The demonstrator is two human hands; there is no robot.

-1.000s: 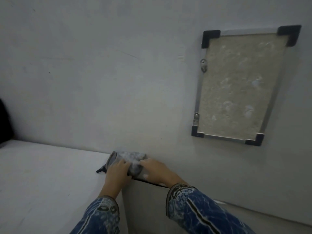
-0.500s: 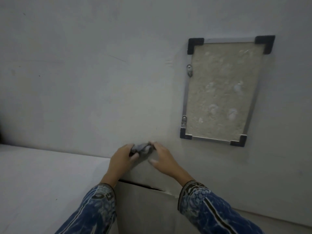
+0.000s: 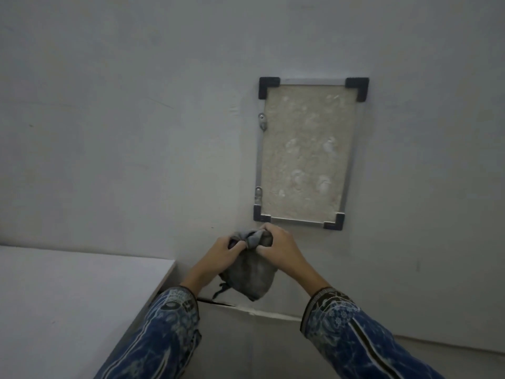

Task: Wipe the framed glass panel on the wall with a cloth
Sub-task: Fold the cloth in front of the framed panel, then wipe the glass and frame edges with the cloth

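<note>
The framed glass panel [image 3: 304, 151] hangs on the grey wall, with a metal frame, black corner caps and whitish smears over its dull surface. Just below its lower left corner I hold a grey cloth [image 3: 250, 274] in both hands. My left hand [image 3: 222, 254] grips the cloth's upper left edge. My right hand [image 3: 278, 248] pinches the bunched top of the cloth, and the rest hangs down between my wrists. Neither the cloth nor my hands touch the panel.
A white tabletop [image 3: 68, 302] fills the lower left, its right edge below my left forearm. Two small metal clips [image 3: 262, 122] fix the frame's left side to the wall. A seam in the wall runs low behind my arms.
Both hands lifted the cloth off the tabletop's corner and raised it toward the panel's bottom edge. The cloth has opened out and now hangs below my hands. The view has shifted right.
</note>
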